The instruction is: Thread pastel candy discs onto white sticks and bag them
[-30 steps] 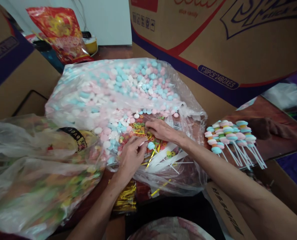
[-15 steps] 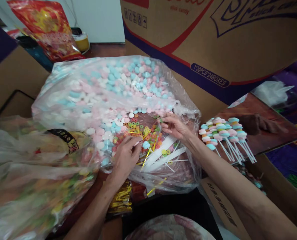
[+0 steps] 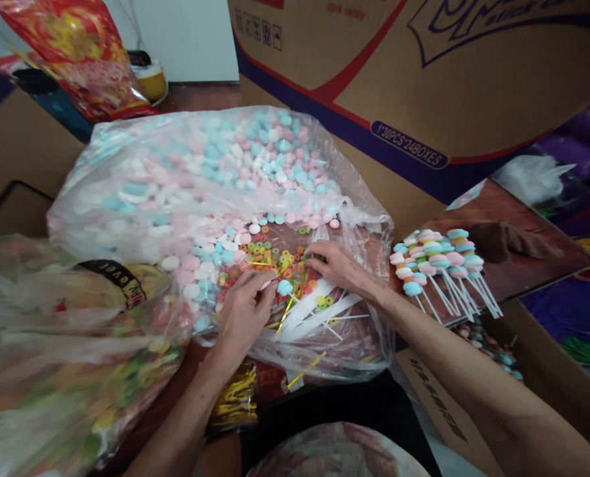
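My left hand is closed at the left side of the ring candies, its fingertips pinched on what looks like a pale pink candy. Just right of those fingers is a blue and white candy, with a thin stick beside it. My right hand reaches down into the colourful ring candies, fingers bent together; what they grip is hidden. Below it lie white sticks and gold twist ties, on the clear plastic bag.
Pink, white and blue candies fill the bag behind my hands. Finished candy skewers lie on a board at right. A bag of ring candies stands at left, gold ties in front, a large carton behind.
My right hand has moved down and slightly left from the back edge of the ring candies into the pile. The left hand keeps its pinch in nearly the same place. The view has shifted slightly.
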`<action>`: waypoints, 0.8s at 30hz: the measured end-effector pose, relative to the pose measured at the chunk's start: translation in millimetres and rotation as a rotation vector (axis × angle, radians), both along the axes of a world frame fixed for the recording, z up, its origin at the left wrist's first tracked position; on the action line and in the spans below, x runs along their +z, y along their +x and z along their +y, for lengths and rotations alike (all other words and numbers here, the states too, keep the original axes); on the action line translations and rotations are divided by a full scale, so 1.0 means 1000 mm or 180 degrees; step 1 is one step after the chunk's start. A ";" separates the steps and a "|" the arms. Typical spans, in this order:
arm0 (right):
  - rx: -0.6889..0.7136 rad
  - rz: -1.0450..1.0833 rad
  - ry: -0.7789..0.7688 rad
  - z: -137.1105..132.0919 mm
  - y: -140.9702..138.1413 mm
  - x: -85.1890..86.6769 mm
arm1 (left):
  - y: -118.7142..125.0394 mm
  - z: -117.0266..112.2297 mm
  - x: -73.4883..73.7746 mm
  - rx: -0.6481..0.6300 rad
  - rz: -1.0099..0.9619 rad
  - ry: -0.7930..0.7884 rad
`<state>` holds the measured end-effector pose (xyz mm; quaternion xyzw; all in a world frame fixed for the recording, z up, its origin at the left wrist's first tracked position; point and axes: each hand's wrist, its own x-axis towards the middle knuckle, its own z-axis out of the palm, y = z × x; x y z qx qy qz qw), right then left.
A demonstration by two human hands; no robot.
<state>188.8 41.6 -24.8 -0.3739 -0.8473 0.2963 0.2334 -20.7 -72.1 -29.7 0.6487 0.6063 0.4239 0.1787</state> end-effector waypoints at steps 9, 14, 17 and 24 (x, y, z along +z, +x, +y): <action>-0.0874 0.0822 -0.0822 0.002 0.005 0.009 | 0.005 -0.004 0.001 0.0004 0.0037 0.0016; -0.0938 0.0861 -0.1296 0.005 0.006 0.005 | 0.008 -0.005 0.004 0.0032 0.0039 -0.0047; -0.0888 0.0749 -0.1155 0.006 0.007 0.006 | 0.007 -0.005 0.003 0.0038 0.0037 -0.0050; -0.0944 0.0503 -0.0646 0.019 0.015 0.006 | 0.003 -0.002 -0.005 -0.0067 0.0016 0.0021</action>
